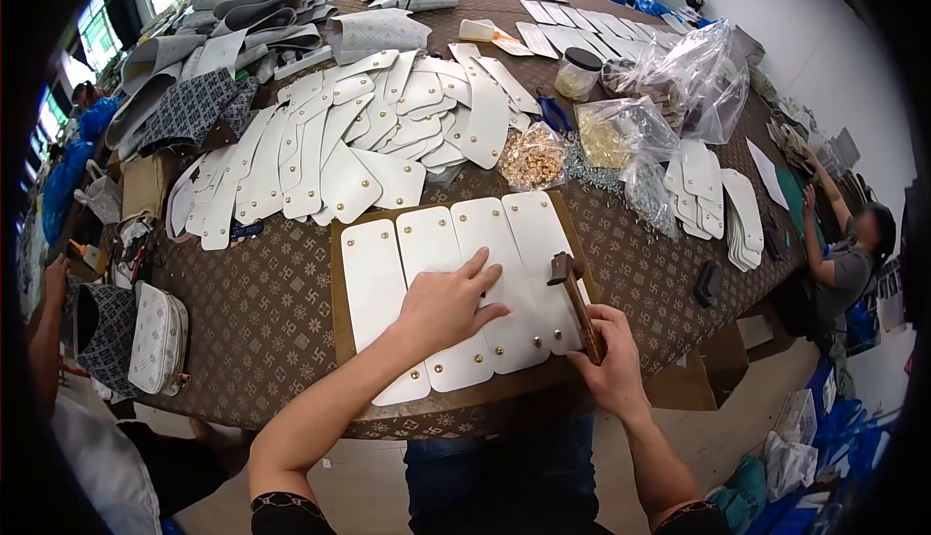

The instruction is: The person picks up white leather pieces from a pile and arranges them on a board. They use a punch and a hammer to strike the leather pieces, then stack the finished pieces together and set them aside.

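Observation:
Several white leather-like strips [370, 283] lie side by side on a brown board [341, 317], with gold-coloured studs near their ends. My left hand [448, 300] rests on the middle strips, fingers spread, holding nothing visible. At the board's right side my right hand [613, 360] is closed round the handle of a hammer [566, 269], its head raised toward the far side and over the rightmost strip. Just beyond the board is a large heap of similar studded white strips [335, 137].
A bag of gold studs [533, 157], loose silver pieces [593, 176], pliers [555, 115] and a lidded jar [578, 74] stand beyond. A black block [708, 284] lies right. Grey material rolls [262, 11] fill the far left. A person [849, 254] sits at right.

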Available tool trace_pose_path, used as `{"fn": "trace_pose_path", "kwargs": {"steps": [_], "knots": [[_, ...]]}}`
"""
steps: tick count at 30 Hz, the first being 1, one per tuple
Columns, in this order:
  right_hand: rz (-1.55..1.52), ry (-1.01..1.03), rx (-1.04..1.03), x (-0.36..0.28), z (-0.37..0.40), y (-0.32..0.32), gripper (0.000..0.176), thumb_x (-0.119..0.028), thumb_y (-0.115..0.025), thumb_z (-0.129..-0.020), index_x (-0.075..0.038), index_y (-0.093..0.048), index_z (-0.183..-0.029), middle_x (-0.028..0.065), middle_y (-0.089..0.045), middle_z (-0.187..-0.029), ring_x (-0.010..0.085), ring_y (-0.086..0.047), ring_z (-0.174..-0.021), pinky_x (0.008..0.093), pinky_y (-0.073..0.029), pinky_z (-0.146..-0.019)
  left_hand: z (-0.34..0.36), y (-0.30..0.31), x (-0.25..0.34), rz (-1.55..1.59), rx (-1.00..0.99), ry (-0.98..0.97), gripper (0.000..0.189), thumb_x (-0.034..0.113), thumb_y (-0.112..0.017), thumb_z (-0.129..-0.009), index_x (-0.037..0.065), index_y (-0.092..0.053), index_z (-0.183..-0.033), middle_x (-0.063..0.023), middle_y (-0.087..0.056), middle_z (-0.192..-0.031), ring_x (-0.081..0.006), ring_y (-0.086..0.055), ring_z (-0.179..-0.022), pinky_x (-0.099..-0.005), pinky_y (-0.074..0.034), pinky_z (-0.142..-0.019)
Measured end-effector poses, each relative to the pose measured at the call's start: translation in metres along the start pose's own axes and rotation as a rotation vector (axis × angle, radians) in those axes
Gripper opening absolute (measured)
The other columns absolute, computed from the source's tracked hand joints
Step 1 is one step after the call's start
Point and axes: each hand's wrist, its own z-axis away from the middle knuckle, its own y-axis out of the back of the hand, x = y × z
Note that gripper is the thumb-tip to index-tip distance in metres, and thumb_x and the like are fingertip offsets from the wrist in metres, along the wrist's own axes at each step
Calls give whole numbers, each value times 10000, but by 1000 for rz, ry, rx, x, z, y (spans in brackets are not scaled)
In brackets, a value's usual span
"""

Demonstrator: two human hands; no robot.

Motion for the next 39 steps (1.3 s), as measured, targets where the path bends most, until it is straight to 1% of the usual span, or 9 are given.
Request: {"fn": "trace_pose_path", "kwargs": {"steps": [14,16,18,19,22,26,28,32,39], "knots": [[-38,16,19,-17,22,2,429,43,-800,-781,27,-620,-1170,188,-555,-1381,339,-601,-1232,407,-511,-996,13,2,-19,149,100,-175,538,539,-721,-946,132,-686,-1297,-91,-645,-1446,-289,-753,-729,-399,-603,-681],[-120,5,28,-21,19,3,394,37,-788,-812,14,-615,-1165,163,-585,-1317,286,-619,-1171,376,-517,-957,19,14,-23,243,103,-95,468,434,-743,-965,93,-683,-1281,-110,-681,-1376,-259,-742,-755,-369,-587,-690],[-200,-15,41,-27,14,4,359,32,-776,-843,2,-610,-1160,139,-615,-1253,233,-638,-1109,345,-523,-918,27,21,-41,603,350,43,378,307,-720,-991,54,-679,-1270,-108,-717,-1239,-193,-696,-813,-321,-549,-726],[-415,-127,-55,-31,12,5,310,16,-753,-884,-13,-603,-1154,105,-631,-1173,182,-636,-1038,309,-514,-879,31,29,-53,585,454,72,352,195,-687,-997,36,-656,-1308,-63,-689,-1057,-128,-604,-845,-272,-499,-764],[-696,-285,-247,-41,2,-5,231,-13,-706,-952,-34,-586,-1148,47,-649,-1039,110,-631,-929,259,-504,-823,43,46,-98,1060,552,408,322,94,-621,-1029,37,-634,-1346,8,-585,-893,-93,-529,-824,-219,-450,-782],[-894,-341,-479,-77,-29,-37,194,-25,-679,-982,-22,-559,-1133,59,-654,-1044,123,-656,-930,277,-534,-844,44,42,-138,1289,850,418,335,65,-578,-1079,-13,-595,-1404,-4,-672,-992,-74,-611,-914,-222,-500,-851],[-1011,-341,-485,-97,-40,-58,176,-35,-673,-993,-18,-541,-1108,102,-661,-1134,154,-673,-989,322,-549,-910,46,47,-141,1304,845,506,339,68,-601,-1076,-48,-591,-1394,-56,-720,-1097,-107,-681,-1010,-257,-537,-933],[-959,-148,-523,-103,-54,-93,152,-59,-655,-1011,-22,-529,-1086,155,-657,-1254,179,-656,-1087,348,-522,-977,46,26,-159,1276,798,377,340,100,-615,-1076,-41,-587,-1385,-107,-701,-1205,-187,-707,-1135,-293,-569,-984],[-803,-138,-523,-95,-58,-112,171,-76,-663,-1015,-13,-528,-1098,164,-660,-1280,167,-641,-1111,334,-501,-976,45,26,-159,1319,658,427,326,122,-605,-1085,-39,-583,-1368,-97,-701,-1201,-177,-707,-1092,-302,-574,-967]]}}
